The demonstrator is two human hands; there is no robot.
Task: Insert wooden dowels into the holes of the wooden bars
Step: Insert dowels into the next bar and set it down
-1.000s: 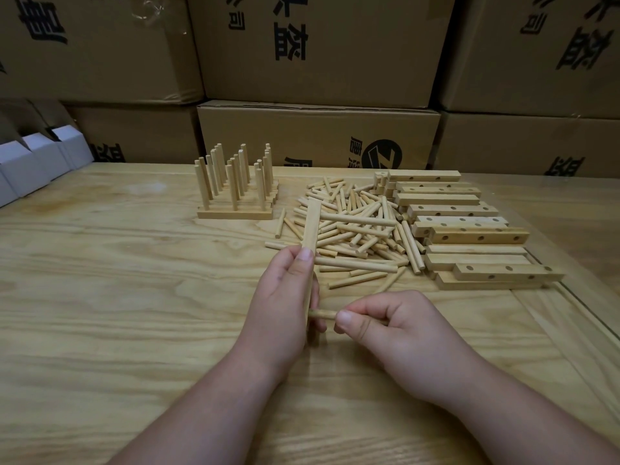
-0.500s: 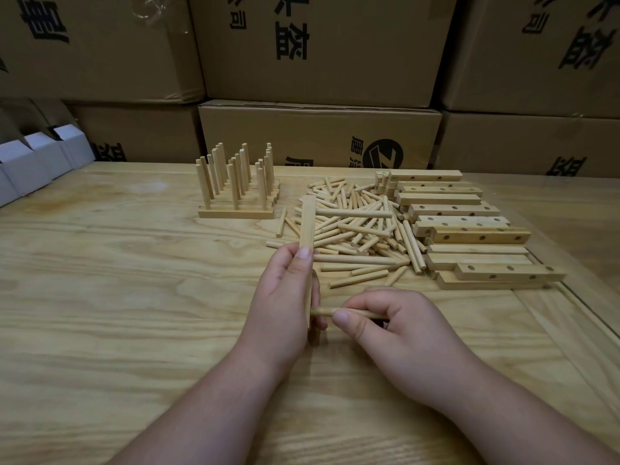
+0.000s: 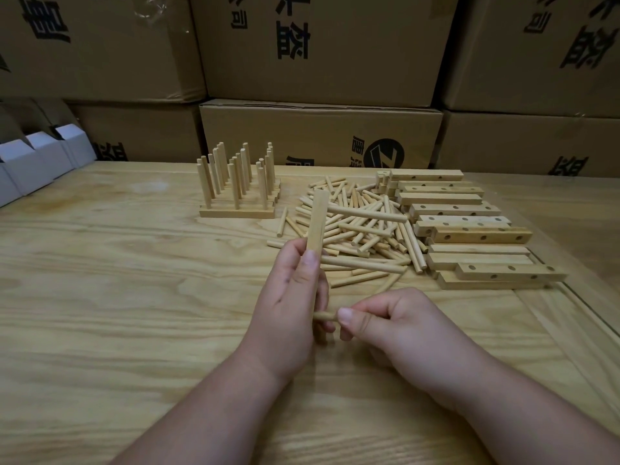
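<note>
The left hand [image 3: 288, 307] grips a bar [image 3: 317, 223] upright, thumb pressed flat on its near face, fingers curled behind; the bar's top end points to 12 o'clock, over the dowel pile. The right hand [image 3: 399, 327] pinches a dowel [image 3: 324, 317] between thumb and curled fingers and holds it level — its free tip meets the bar's lower part from 3 o'clock, though whether it sits in a hole cannot be told, the left hand hiding the joint.

On the table [image 3: 117, 297], loose dowels [image 3: 362, 229] lie heaped at 12 to 1 o'clock of the hands. Just beside them at 2 o'clock lies a stack of drilled bars [image 3: 469, 229]. At 11 o'clock stand finished bars [image 3: 240, 186] with dowels upright in them. Cardboard boxes [image 3: 318, 135] wall the far edge — small white boxes [image 3: 37, 162] at 10 o'clock.
</note>
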